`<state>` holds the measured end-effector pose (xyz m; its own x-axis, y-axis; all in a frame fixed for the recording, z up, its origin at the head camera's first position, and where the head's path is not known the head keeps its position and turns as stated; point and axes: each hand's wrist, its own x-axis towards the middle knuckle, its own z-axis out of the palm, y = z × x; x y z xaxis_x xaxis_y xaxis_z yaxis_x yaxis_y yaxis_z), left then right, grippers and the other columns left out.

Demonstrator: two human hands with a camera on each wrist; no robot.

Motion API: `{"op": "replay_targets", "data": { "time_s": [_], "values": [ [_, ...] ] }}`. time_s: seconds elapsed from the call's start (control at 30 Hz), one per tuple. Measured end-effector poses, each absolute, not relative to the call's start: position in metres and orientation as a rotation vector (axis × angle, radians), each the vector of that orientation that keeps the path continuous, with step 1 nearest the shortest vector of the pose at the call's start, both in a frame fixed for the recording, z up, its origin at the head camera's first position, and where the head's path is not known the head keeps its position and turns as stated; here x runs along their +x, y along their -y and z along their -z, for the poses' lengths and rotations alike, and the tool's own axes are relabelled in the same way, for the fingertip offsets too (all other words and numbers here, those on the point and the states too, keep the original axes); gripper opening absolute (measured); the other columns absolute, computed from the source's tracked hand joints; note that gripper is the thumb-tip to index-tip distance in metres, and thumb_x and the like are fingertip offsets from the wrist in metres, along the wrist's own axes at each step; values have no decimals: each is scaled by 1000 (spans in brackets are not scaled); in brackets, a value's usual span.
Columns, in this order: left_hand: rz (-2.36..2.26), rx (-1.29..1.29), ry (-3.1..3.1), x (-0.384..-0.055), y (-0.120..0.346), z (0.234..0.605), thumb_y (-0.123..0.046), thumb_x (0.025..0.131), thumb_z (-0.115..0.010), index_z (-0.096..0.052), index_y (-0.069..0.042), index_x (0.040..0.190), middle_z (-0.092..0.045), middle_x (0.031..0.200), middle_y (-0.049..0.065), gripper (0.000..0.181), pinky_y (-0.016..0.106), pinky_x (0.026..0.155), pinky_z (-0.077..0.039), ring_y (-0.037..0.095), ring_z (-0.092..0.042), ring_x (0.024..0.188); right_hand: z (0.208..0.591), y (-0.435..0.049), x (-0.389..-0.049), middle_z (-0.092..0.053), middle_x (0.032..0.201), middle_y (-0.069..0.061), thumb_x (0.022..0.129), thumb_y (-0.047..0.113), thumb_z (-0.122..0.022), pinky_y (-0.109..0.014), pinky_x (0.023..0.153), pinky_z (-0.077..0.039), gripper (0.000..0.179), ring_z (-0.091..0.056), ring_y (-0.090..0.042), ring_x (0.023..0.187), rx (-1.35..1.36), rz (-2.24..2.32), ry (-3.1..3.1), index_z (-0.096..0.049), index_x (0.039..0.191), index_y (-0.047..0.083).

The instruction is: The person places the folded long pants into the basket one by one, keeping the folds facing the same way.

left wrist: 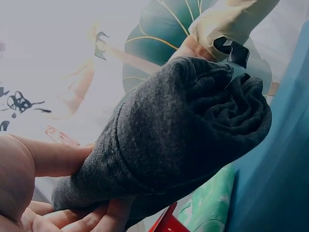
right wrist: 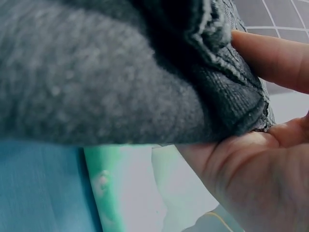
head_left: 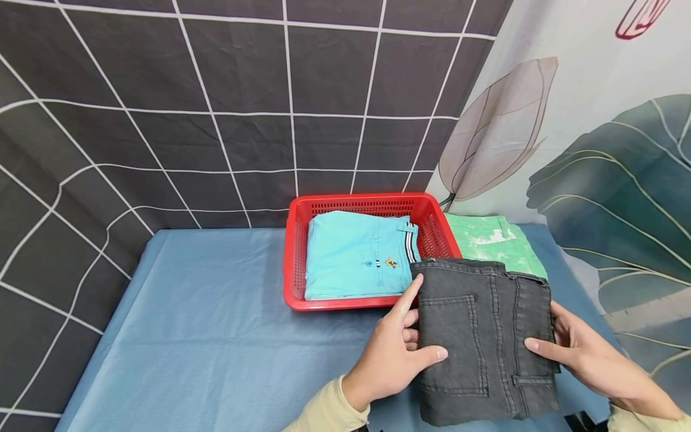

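Blue surface [head_left: 216, 312], red basket [head_left: 345, 303] on it; black jeans [head_left: 486, 342] folded, held up, not yet set down.
In head view, jeans overlapping basket's near right corner. Already in basket, folded: light-blue garment [head_left: 345, 255]. Outside, right of basket: green garment [head_left: 491, 240], apparently folded. Gripping jeans at both sides: left fingers [head_left: 406, 298], right fingers [head_left: 564, 315]. Judged: folding done, jeans alone left in hand.
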<state>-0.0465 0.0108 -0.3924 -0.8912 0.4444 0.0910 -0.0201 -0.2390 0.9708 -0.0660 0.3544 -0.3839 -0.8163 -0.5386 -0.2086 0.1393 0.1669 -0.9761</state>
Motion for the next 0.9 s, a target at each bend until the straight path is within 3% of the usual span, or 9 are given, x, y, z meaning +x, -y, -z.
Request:
{"op": "replay_targets", "data": {
  "time_s": [0.3, 0.9],
  "values": [
    [-2201, 506, -1743, -51, -5, 389, 3, 87, -74, -24, -38, 158, -61, 136, 10, 96, 25, 84, -55, 13, -71, 93, 383, -347, -67, -53, 139, 6, 102, -12, -41, -37, 89, -56, 63, -58, -11, 123, -362, 1747, -1929, -24, 149, 27],
    [-2227, 568, -1767, -60, 5, 388, 8, 87, -70, -25, -35, 159, -64, 132, 11, 95, 27, 83, -56, 12, -71, 93, 377, -332, -74, -52, 142, -1, 102, -13, -37, -36, 92, -55, 62, -56, -13, 126, -456, 1793, -1890, -23, 153, 21]
  ]
}}
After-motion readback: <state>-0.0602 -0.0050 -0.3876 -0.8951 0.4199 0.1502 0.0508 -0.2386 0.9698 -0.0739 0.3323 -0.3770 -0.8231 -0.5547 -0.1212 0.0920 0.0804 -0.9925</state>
